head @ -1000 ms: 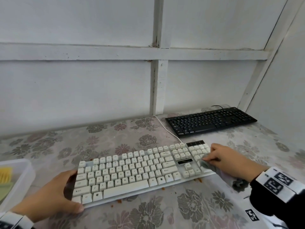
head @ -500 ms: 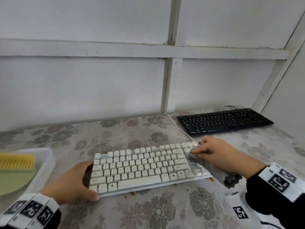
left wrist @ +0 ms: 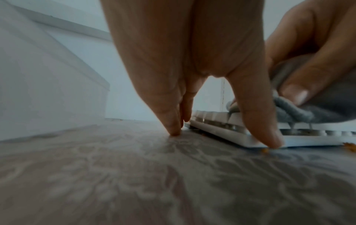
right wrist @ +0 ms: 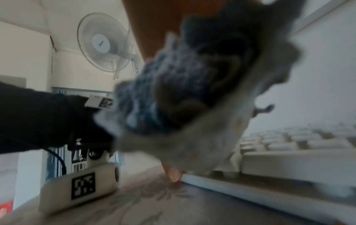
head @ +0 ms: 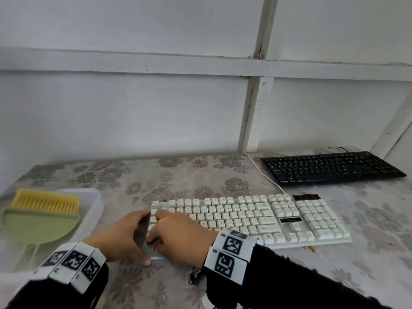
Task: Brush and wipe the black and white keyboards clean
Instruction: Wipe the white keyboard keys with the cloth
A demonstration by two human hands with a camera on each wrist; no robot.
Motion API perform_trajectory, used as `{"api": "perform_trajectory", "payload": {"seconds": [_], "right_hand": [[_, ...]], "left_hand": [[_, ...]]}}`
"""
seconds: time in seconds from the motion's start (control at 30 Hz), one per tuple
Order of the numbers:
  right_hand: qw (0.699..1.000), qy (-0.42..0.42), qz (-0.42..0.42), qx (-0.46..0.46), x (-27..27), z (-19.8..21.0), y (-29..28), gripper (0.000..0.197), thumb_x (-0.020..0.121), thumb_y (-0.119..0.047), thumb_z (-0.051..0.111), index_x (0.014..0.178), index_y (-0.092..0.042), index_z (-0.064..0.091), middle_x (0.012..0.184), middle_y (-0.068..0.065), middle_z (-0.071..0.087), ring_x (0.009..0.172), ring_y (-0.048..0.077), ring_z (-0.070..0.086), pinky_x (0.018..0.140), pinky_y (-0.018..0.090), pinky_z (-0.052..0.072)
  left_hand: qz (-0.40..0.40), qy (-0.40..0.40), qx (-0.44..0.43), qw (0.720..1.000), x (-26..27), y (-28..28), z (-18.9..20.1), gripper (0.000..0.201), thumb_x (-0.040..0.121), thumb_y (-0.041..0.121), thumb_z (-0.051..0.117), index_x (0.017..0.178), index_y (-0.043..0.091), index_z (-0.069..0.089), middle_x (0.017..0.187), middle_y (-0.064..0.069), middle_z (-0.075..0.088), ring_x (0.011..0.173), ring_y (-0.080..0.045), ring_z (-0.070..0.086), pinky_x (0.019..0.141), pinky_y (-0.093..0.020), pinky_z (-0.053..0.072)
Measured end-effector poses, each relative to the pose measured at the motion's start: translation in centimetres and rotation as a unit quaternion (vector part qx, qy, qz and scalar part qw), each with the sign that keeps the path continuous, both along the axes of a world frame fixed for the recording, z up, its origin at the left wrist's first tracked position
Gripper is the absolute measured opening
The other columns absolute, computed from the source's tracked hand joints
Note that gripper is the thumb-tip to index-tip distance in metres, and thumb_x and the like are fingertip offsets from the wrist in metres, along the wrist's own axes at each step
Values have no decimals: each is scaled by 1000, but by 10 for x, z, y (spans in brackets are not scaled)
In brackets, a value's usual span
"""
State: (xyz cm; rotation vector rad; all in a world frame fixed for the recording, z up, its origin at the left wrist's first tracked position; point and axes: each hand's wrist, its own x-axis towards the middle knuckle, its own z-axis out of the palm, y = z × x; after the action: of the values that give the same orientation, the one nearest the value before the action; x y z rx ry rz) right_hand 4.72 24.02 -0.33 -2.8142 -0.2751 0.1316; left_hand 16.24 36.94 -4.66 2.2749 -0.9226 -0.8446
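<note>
No key legends or labels are readable. A clear plastic tray [head: 93,210] at the left of the floral-patterned worktop [head: 178,181] holds a pale green dustpan [head: 38,226] and a yellow-bristled brush [head: 45,200]. The white corded keyboard [head: 256,217] lies near the front edge; the black keyboard [head: 330,167] sits behind it to the right. The left hand [head: 118,237] braces the white keyboard's left end, fingers [left wrist: 256,121] straight, thumb at its front corner. The right hand [head: 180,235] presses a bunched grey cloth [left wrist: 312,111] onto the leftmost keys, fingers curled around it.
</note>
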Motion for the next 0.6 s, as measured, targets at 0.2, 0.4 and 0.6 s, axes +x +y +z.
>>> {"api": "perform_trajectory", "payload": {"seconds": [0.2,0.4,0.6], "right_hand": [[1000,-14,-15,-22,-8,-1,-2,21,87,-6,55,100,-4,71,98,12,53,93,35,56,75,38,44],[1000,-26,-8,4,-22,-2,-20,18,85,-5,58,96,-4,72,82,-2,37,76,19,39,61,25,27],[998,55,-38,-14,-24,9,-51,19,84,-8,64,101,-7,74,76,-5,51,78,12,48,62,18,34]], "left_hand": [[18,27,-16,999,-1,0,-2,117,39,19,89,140,21,30,126,11,50,116,-8,49,101,-26,42],[12,11,-15,1000,-2,1,-2,120,33,31,88,139,24,32,125,16,50,115,-4,51,103,-29,42],[15,18,-18,1000,-1,0,-2,112,46,18,90,140,26,30,123,19,45,115,-3,48,100,-21,39]]}}
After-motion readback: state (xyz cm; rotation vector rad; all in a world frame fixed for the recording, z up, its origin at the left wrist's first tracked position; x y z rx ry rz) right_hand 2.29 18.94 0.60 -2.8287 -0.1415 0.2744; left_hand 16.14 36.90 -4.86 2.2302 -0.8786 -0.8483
